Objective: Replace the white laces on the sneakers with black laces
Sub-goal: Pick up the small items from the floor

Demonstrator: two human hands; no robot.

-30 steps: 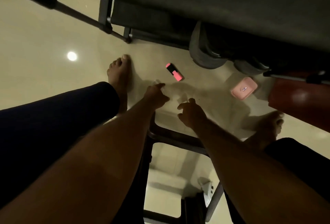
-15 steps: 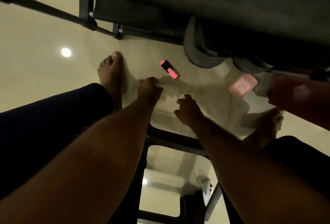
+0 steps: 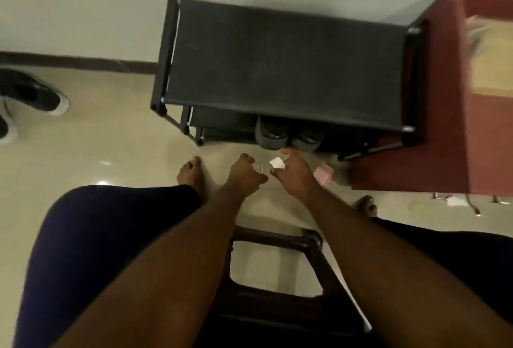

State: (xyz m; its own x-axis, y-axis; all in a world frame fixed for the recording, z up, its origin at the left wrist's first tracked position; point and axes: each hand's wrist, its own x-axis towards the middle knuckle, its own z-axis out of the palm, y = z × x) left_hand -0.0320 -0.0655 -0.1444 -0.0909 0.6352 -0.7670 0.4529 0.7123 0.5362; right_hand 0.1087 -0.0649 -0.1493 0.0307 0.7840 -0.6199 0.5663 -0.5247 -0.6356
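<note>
My left hand (image 3: 244, 172) grips one end of a small clear plastic packet (image 3: 259, 168), fingers curled round it. My right hand (image 3: 294, 175) pinches a white label (image 3: 277, 164) at the packet's other end. Both hands are held close together above the floor, just in front of the shoe rack. What is inside the packet is too small to tell. A black sneaker with a white sole (image 3: 36, 95) lies on the floor at the far left, with part of a second sneaker (image 3: 5, 125) below it. No laces can be made out.
A black shoe rack (image 3: 286, 67) stands ahead, a pair of dark shoes (image 3: 273, 132) on its lower shelf. Red furniture (image 3: 444, 125) is at the right, a pink object (image 3: 323, 175) on the floor beside it. I sit on a dark stool (image 3: 277, 264), bare feet on the tiles.
The view has risen and now shows the rack's top. Both hands came up from the floor and closer together, holding the packet. The pink marker is out of sight.
</note>
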